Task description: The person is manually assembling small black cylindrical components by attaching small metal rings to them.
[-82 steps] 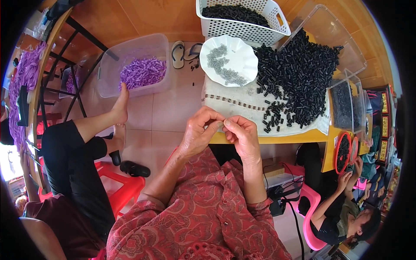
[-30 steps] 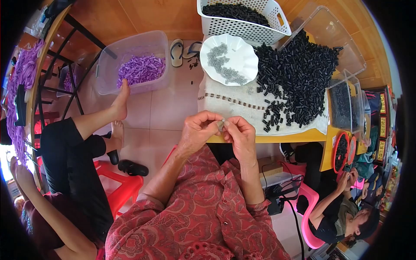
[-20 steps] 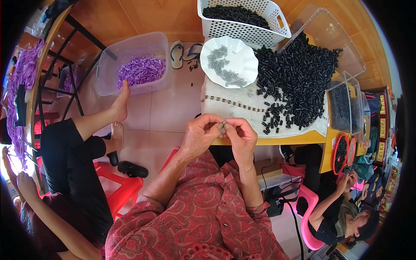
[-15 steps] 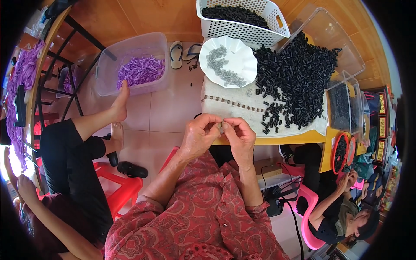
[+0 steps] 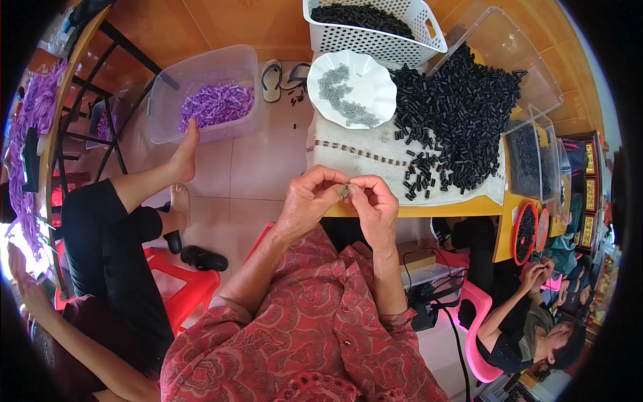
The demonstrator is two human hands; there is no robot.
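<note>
My left hand (image 5: 313, 201) and my right hand (image 5: 375, 209) meet fingertip to fingertip just off the near edge of the yellow table (image 5: 442, 210). Both are closed in a pinch; whatever they hold is too small and too covered by the fingers to name. Beyond them a white scalloped plate (image 5: 378, 79) carries a scatter of small clear tube-like pieces (image 5: 340, 100). To its right lies a big heap of short black cylindrical pieces (image 5: 462, 114), partly spread over a pale cloth (image 5: 355, 169).
A white perforated basket (image 5: 375, 41) of black pieces stands at the back. Clear bins (image 5: 526, 161) line the table's right side. On the floor sits a clear tub (image 5: 157, 110) of purple pieces (image 5: 218, 106). One person (image 5: 107, 241) sits left, another (image 5: 529, 321) right, near a red-rimmed tray (image 5: 514, 234).
My hands stay pinched together at nearly the same place, with a slight shift of the fingers. At the left, the co-worker's hand has moved up and outward. The view has tilted slightly.
</note>
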